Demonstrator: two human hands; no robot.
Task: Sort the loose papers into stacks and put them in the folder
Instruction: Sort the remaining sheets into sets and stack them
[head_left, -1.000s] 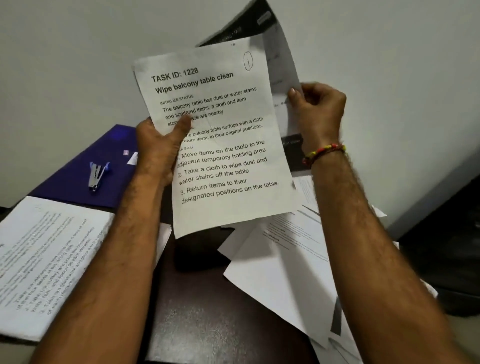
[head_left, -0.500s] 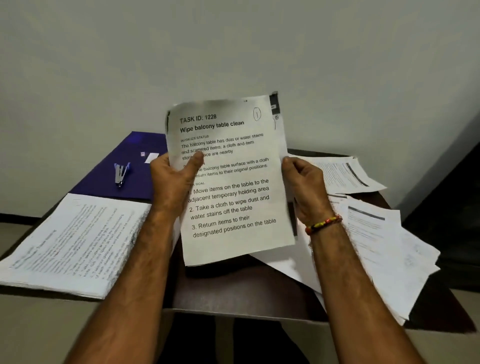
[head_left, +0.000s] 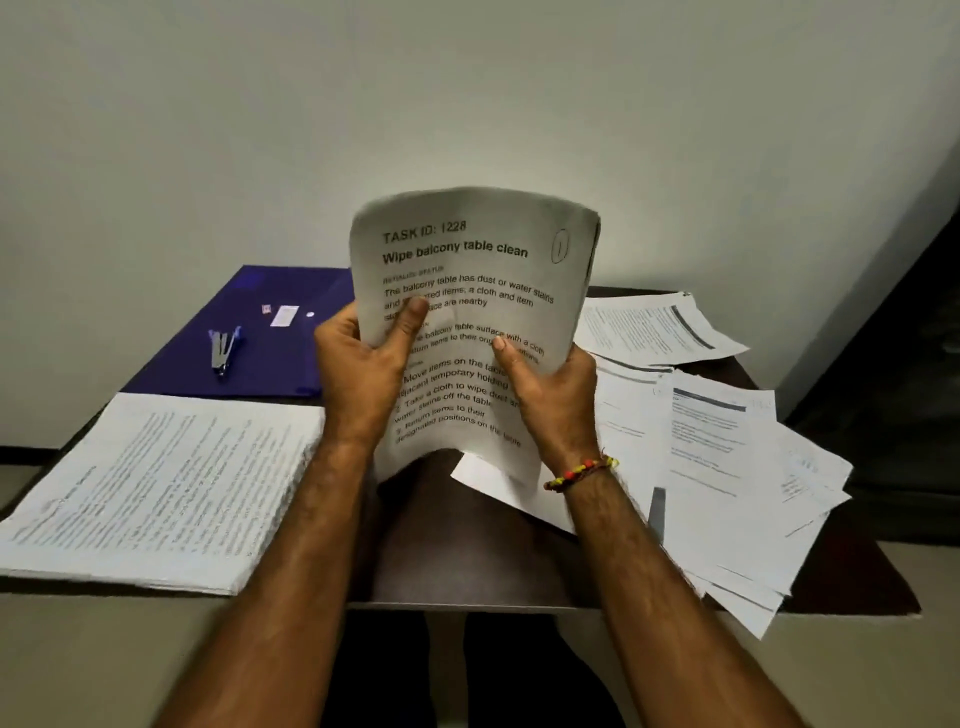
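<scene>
Gripping a bowed sheaf of papers (head_left: 470, 312) upright above the counter's (head_left: 467, 566) middle, the left hand (head_left: 363, 364) and right hand (head_left: 550, 395) seem to be squaring it. Next, probably, it joins the neat stack (head_left: 156, 488) at the left edge; the folder (head_left: 260, 338) lies at the far-left corner, loose papers (head_left: 727, 457) along the right.

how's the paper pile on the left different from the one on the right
The left pile is squared up, its edges aligned; the right pile is fanned out, sheets lying at different angles. The left pile sits by the blue folder; the right pile spreads from the table's back edge to its front. A right-pile corner juts past the table's front edge; the left pile only reaches it. Both are white printed sheets lying flat.
</scene>
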